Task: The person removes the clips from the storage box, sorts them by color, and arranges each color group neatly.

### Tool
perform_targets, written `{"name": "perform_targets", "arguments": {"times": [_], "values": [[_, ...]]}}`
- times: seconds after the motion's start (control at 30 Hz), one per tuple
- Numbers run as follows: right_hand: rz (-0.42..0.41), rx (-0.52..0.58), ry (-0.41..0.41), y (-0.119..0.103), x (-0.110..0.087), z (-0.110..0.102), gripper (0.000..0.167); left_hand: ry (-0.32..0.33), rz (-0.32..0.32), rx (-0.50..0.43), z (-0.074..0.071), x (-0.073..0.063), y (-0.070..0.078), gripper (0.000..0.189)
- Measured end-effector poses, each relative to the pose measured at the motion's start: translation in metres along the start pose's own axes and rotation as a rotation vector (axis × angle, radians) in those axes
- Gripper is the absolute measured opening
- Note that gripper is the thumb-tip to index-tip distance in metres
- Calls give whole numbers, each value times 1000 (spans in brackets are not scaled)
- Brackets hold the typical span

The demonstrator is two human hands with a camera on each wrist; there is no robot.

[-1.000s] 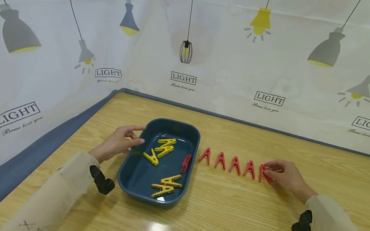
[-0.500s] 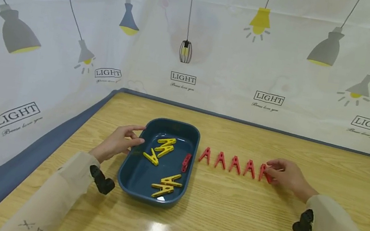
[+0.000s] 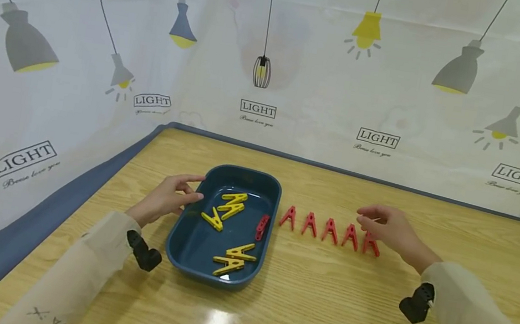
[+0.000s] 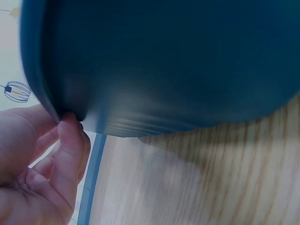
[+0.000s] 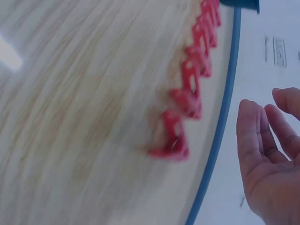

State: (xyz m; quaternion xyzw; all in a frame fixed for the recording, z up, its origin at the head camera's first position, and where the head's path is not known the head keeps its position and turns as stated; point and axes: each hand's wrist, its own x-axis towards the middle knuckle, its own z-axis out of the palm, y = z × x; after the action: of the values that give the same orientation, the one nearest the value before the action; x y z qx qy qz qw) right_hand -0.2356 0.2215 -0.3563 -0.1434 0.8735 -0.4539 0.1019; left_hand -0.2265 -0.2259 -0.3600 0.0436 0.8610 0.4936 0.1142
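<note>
A deep blue plastic tray (image 3: pixel 205 260) holds several yellow clothespins (image 3: pixel 231 211) and a red clothespin (image 3: pixel 262 227) by its right wall. My left hand (image 3: pixel 165 196) holds the tray's left rim between thumb and fingers; the left wrist view shows the fingertips (image 4: pixel 71 121) against the wall just under the rim. To the tray's right, several red clothespins (image 3: pixel 330 231) make a row on the table, legs toward me. Just above the rightmost red clothespin (image 5: pixel 171 138) hovers my right hand (image 3: pixel 389 226), its fingers loosely extended and holding nothing.
The wooden table (image 3: pixel 308 315) has a dark blue border at its back and left. Behind it hangs a pale cloth (image 3: pixel 312 80) printed with lamps. Each wrist carries a small black camera, one being the right wrist camera (image 3: pixel 417 303).
My right hand has let go of the rightmost red clothespin, lifting up and slightly left. That clothespin stays at the end of the row. My left hand and the tray have not moved.
</note>
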Motion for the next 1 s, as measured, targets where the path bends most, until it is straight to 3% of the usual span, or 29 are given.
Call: {"name": "perform_targets", "arguments": {"times": [0.3,0.6,0.83,1.0], "values": [[-136,29,-127,-50,27,35,31,2,14,5,-1,2,-5,52],[-240,-26,-216,-97,53,62,27,6,16,6,-1,2,-4,52],[-232,-58,-310,-115,72,79,30,7,18,-7,0,3,-4,52],[-267,-113,-333,-121,82,94,27,9,12,-7,0,2,-3,52]]}}
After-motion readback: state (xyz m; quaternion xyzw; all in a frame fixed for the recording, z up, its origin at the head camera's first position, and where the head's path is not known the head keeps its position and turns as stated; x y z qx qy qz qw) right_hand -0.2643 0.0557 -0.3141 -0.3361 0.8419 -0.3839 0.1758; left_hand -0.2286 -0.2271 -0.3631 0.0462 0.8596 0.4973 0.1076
